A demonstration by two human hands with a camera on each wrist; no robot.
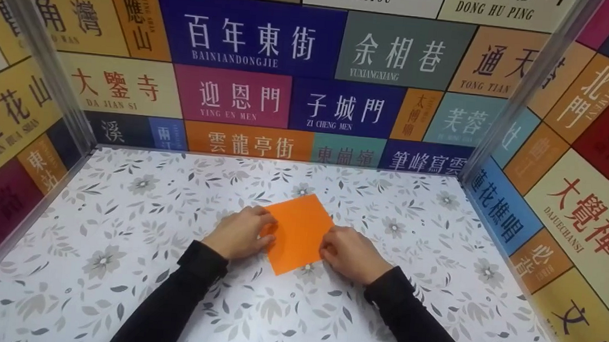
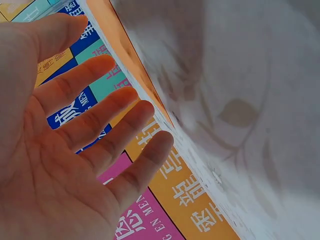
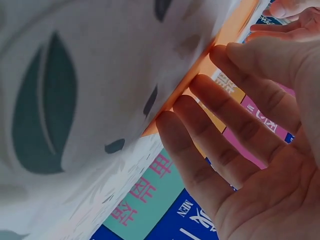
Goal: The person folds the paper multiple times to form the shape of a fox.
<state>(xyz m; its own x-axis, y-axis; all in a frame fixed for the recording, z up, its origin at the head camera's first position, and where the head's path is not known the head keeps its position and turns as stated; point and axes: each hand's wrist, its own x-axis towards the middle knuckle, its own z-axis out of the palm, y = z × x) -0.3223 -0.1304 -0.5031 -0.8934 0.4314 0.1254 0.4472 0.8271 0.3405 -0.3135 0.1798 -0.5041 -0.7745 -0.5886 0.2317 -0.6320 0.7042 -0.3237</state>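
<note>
A square sheet of orange paper (image 1: 299,235) lies turned at an angle on the floral tabletop. At its left edge rests my left hand (image 1: 240,232), fingertips on or beside the paper. In the left wrist view this hand (image 2: 65,130) shows its fingers spread and loosely bent, nothing gripped. My right hand (image 1: 356,254) touches the opposite edge. The right wrist view shows its fingers (image 3: 222,155) fairly straight, tips against the paper's rim (image 3: 232,30), thumb close to the forefinger.
White tabletop (image 1: 110,297) with a grey leaf and flower print surrounds the paper. A back panel (image 1: 250,36) and side panels (image 1: 600,216) of coloured blocks with Chinese lettering enclose it, with clear strips (image 1: 528,91) at the corners.
</note>
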